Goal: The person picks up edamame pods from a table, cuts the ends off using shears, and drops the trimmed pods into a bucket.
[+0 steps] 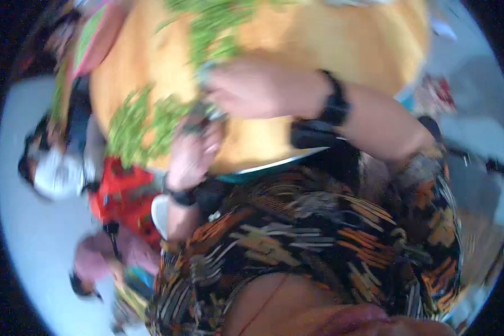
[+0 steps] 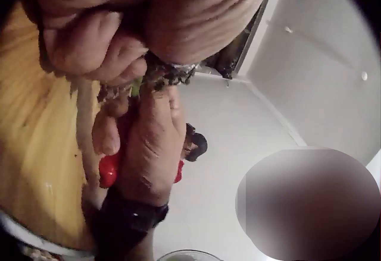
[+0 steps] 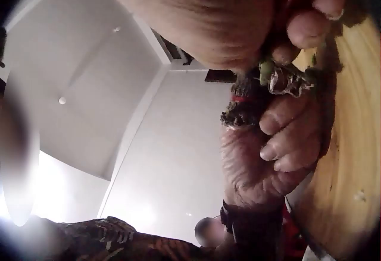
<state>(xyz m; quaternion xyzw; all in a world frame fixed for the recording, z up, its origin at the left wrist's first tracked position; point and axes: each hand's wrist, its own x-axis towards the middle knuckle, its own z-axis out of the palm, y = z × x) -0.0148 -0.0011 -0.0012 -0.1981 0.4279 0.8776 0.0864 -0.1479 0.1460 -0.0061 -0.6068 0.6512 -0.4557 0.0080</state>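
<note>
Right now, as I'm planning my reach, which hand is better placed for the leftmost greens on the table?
Probably the left hand: it is beside those greens, while the right hand lies farther off. Both seem to hold plant pieces, so it may need freeing first.

Leaf pile on worktop, left side; second leaf pile behind, farther right; probably tray at far-left edge.

Two hands and two dark wristbands are at one wooden tabletop.
</note>
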